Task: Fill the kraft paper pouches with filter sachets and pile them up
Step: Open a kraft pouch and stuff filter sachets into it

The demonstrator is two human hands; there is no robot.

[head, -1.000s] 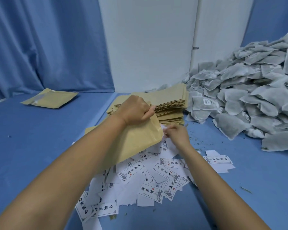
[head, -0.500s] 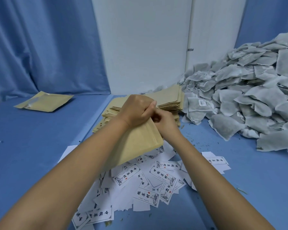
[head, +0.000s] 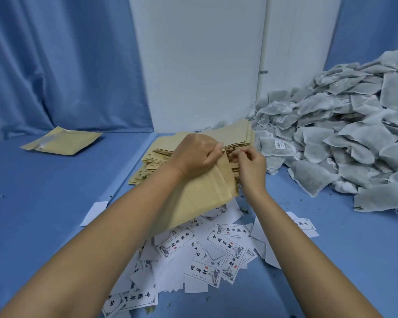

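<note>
My left hand (head: 194,154) grips the top edge of a kraft paper pouch (head: 200,198) held tilted above the table. My right hand (head: 249,164) pinches the pouch's mouth from the right side, fingers curled at the opening. Behind my hands lies a spread stack of empty kraft pouches (head: 230,136). A large heap of grey filter sachets (head: 345,134) fills the right side of the table. One finished pouch (head: 62,142) lies flat at the far left.
Several white printed labels (head: 207,251) are scattered on the blue table (head: 44,214) under my forearms. Blue curtains and a white wall panel (head: 198,65) close off the back. Small crumbs dot the table near the sachets.
My right hand rose from the labels to the pouch's mouth and now pinches its edge. The pouch's opening has parted a little at the right.
</note>
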